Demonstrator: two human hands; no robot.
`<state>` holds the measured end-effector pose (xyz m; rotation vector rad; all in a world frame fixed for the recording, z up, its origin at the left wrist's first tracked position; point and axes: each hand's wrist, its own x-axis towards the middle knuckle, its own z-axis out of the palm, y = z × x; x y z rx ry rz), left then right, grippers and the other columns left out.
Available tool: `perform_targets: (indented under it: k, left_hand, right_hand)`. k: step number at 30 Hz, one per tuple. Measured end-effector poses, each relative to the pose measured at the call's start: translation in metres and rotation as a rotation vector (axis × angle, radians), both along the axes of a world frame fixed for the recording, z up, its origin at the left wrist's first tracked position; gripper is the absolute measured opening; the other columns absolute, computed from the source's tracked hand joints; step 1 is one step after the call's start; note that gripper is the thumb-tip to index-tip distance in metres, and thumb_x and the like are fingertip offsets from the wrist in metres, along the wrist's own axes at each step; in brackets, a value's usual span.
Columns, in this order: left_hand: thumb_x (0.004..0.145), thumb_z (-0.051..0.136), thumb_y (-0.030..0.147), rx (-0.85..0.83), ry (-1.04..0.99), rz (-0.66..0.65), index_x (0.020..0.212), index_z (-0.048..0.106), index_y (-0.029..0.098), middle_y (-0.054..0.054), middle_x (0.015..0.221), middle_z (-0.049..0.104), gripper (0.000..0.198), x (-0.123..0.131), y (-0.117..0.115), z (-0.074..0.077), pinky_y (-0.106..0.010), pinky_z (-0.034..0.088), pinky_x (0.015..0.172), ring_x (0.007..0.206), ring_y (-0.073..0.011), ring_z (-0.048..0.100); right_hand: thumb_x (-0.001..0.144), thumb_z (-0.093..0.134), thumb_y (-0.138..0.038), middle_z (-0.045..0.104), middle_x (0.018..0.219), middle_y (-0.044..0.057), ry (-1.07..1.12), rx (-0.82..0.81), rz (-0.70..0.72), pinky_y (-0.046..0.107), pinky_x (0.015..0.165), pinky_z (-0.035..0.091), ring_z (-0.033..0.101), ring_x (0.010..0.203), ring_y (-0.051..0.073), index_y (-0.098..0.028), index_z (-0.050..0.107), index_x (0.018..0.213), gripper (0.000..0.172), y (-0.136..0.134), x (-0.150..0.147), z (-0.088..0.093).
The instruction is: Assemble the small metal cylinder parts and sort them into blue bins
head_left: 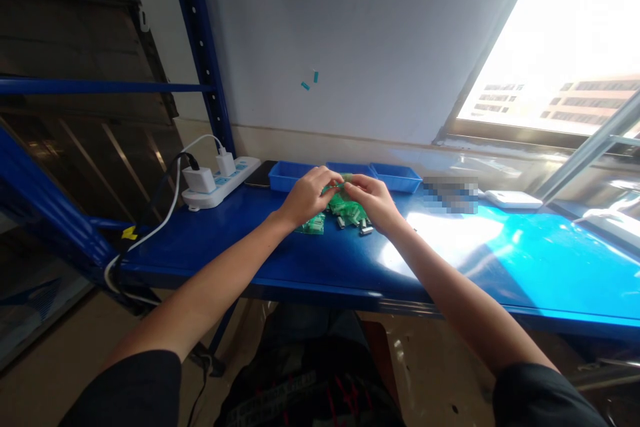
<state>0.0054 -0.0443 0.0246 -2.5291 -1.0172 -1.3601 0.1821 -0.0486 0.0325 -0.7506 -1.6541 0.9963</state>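
My left hand point(315, 193) and my right hand point(371, 199) meet above the blue table, fingertips nearly touching. Both pinch a thin, translucent green piece point(346, 177), mostly covered by the fingers; its kind is unclear. Under and between the hands lies a pile of green plastic pieces point(353, 211). At the pile's front edge lie small grey-and-white metal-looking pieces point(367, 231). Left of it, partly beneath my left hand, is a flat clear packet with green contents point(313, 225).
Blue trays point(287, 175) stand along the wall, another blue tray point(397, 178) at their right end. A white power strip point(220, 185) with plugged-in chargers and a dark phone point(260, 175) lie left. A white flat box point(513, 199) lies right, on the blue table point(240, 247).
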Motion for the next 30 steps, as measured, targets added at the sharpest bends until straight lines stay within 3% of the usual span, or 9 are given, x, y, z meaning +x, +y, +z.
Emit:
perform_targets:
  k: [6, 11, 15, 19, 21, 23, 25, 30]
  left_hand:
    - [0.084, 0.056, 0.016, -0.023, -0.035, 0.025, 0.093, 0.063, 0.019, -0.004, 0.093, 0.062, 0.012, -0.009, 0.008, 0.001, -0.032, 0.046, 0.086, 0.092, -0.0188, 0.058]
    - [0.085, 0.055, 0.020, -0.132, -0.161, 0.017, 0.091, 0.065, 0.019, -0.005, 0.097, 0.058, 0.012, -0.010, 0.010, -0.001, -0.027, 0.051, 0.077, 0.086, -0.0148, 0.061]
    - [0.085, 0.055, 0.022, -0.195, -0.251, -0.003, 0.091, 0.064, 0.018, -0.009, 0.114, 0.056, 0.012, -0.006, 0.008, -0.002, -0.026, 0.054, 0.076, 0.095, -0.0163, 0.062]
    - [0.086, 0.052, 0.019, -0.161, -0.261, -0.025, 0.089, 0.063, 0.017, -0.009, 0.113, 0.060, 0.011, -0.004, 0.005, 0.000, -0.029, 0.054, 0.081, 0.104, -0.0193, 0.061]
    - [0.085, 0.053, 0.018, -0.151, -0.265, -0.033, 0.087, 0.064, 0.017, -0.009, 0.111, 0.061, 0.011, -0.003, 0.004, 0.001, -0.029, 0.054, 0.081, 0.101, -0.0187, 0.062]
    - [0.084, 0.056, 0.020, -0.178, -0.317, -0.049, 0.087, 0.064, 0.016, -0.009, 0.111, 0.062, 0.010, -0.002, 0.004, 0.002, -0.029, 0.053, 0.080, 0.094, -0.0174, 0.064]
    - [0.082, 0.060, 0.025, -0.262, -0.412, -0.082, 0.087, 0.063, 0.016, -0.008, 0.105, 0.064, 0.011, 0.000, 0.005, 0.002, -0.028, 0.053, 0.078, 0.086, -0.0162, 0.065]
    - [0.077, 0.066, 0.032, -0.478, -0.627, -0.228, 0.101, 0.057, 0.019, 0.000, 0.078, 0.063, 0.029, 0.002, 0.005, 0.004, -0.025, 0.049, 0.070, 0.073, -0.0130, 0.061]
  right_hand:
    - [0.070, 0.068, -0.032, 0.069, 0.079, 0.002, 0.086, -0.052, -0.020, 0.029, 0.071, 0.050, 0.062, 0.074, 0.016, -0.015, 0.070, 0.093, 0.029, 0.004, 0.003, 0.000]
    - [0.071, 0.065, -0.033, 0.068, 0.078, 0.002, 0.057, -0.032, -0.017, 0.030, 0.072, 0.050, 0.062, 0.075, 0.016, -0.016, 0.069, 0.090, 0.026, 0.005, 0.004, 0.001]
    - [0.073, 0.066, -0.042, 0.064, 0.079, 0.001, 0.009, 0.010, -0.044, 0.030, 0.069, 0.050, 0.059, 0.072, 0.015, -0.016, 0.064, 0.104, 0.041, 0.003, 0.002, 0.000]
    - [0.073, 0.067, -0.037, 0.057, 0.076, -0.003, -0.068, 0.201, -0.154, 0.028, 0.063, 0.049, 0.055, 0.064, 0.013, -0.023, 0.047, 0.129, 0.061, 0.000, 0.000, -0.004]
    - [0.075, 0.065, -0.032, 0.058, 0.077, -0.002, -0.114, 0.308, -0.204, 0.027, 0.064, 0.048, 0.055, 0.065, 0.012, -0.024, 0.052, 0.121, 0.048, 0.001, -0.001, -0.006]
    - [0.077, 0.062, -0.028, 0.061, 0.076, -0.001, -0.153, 0.369, -0.243, 0.028, 0.067, 0.048, 0.056, 0.067, 0.013, -0.022, 0.061, 0.100, 0.024, 0.002, 0.000, -0.006]
    - [0.078, 0.061, -0.028, 0.064, 0.075, 0.000, -0.156, 0.385, -0.270, 0.028, 0.068, 0.048, 0.057, 0.067, 0.013, -0.020, 0.064, 0.085, 0.011, 0.003, 0.002, -0.005]
    - [0.079, 0.062, -0.033, 0.066, 0.073, 0.001, -0.071, 0.317, -0.260, 0.028, 0.062, 0.047, 0.060, 0.065, 0.014, -0.018, 0.065, 0.083, 0.016, 0.000, 0.002, 0.000]
